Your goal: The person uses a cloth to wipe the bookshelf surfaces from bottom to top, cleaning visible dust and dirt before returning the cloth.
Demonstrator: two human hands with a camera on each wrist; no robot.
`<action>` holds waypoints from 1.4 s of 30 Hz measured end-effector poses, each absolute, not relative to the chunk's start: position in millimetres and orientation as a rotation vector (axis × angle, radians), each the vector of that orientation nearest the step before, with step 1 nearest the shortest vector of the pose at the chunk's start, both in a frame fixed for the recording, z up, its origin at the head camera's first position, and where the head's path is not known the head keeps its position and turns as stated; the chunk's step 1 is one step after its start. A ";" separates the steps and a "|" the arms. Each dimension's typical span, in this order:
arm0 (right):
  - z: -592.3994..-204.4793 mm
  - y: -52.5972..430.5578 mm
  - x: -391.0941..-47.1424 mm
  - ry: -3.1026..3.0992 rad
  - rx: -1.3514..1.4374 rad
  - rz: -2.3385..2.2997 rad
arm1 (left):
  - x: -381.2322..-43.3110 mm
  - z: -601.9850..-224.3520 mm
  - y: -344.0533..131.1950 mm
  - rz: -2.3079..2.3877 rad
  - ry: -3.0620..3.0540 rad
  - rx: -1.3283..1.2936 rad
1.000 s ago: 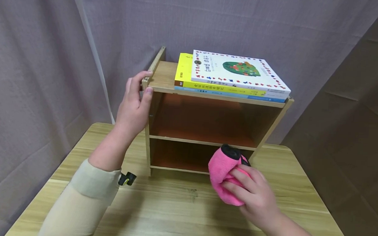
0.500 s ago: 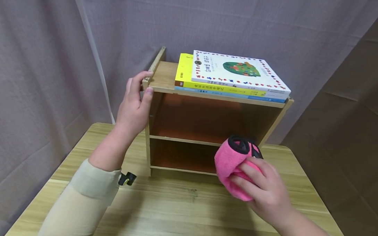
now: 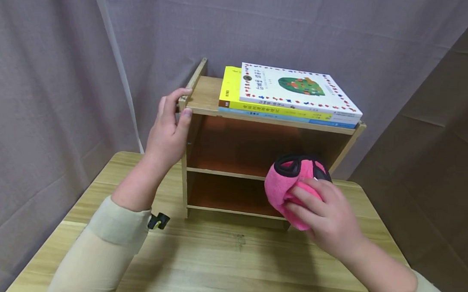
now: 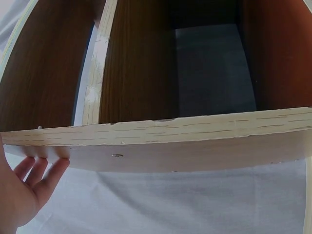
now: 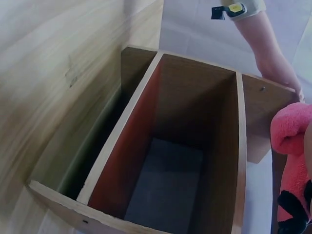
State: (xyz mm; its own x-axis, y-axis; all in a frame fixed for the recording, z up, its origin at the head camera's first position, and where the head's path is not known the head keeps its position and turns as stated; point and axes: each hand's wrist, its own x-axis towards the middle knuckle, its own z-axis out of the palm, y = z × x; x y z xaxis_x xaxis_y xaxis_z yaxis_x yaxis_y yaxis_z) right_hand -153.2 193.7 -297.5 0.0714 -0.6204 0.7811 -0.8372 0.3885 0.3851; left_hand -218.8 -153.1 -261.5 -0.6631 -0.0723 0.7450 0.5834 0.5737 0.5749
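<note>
A small wooden shelf [image 3: 237,175] stands on the table with its compartments facing me. My left hand [image 3: 166,128] grips its upper left corner, the thumb on the front edge. In the left wrist view the fingers [image 4: 51,175] rest against the outer face of the side panel. My right hand [image 3: 328,213] holds a bunched pink fleece cloth [image 3: 277,186] with black trim in front of the shelf's right side. The cloth's far side is hidden in the head view. On the top board lie stacked books [image 3: 298,90]: white uppermost, then yellow and blue.
The wood-grain table [image 3: 214,261] extends in front of the shelf and to both sides. Grey curtain [image 3: 164,27] hangs close behind, and a brown fabric wall [image 3: 432,127] slopes down at the right. A black clip [image 3: 158,220] sits at the left cuff.
My right hand has moved up and slightly right with the pink cloth, from the lower compartment's level toward the upper one. My left hand has kept its place on the shelf.
</note>
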 end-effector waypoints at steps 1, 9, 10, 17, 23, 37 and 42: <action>-297.2 194.1 -155.0 -1.635 1.317 0.268 | -219.0 -261.4 -153.0 -1.107 -2.051 -0.408; -294.5 200.0 -168.9 -1.716 1.326 0.219 | -219.1 -260.1 -151.3 -1.107 -2.067 -0.411; -293.8 201.4 -170.9 -1.737 1.325 0.200 | -219.0 -260.1 -151.1 -1.106 -2.066 -0.412; -282.5 210.2 -183.3 -1.910 1.327 0.060 | -219.2 -260.5 -150.6 -1.102 -2.056 -0.415; -265.6 210.1 -188.4 -1.990 1.308 -0.106 | -219.4 -260.6 -151.2 -1.096 -2.055 -0.412; -240.4 212.5 -193.7 -2.081 1.264 -0.376 | -219.2 -261.6 -152.4 -1.106 -2.059 -0.402; -235.3 213.8 -195.5 -2.129 1.221 -0.393 | -218.4 -261.6 -152.8 -1.108 -2.061 -0.395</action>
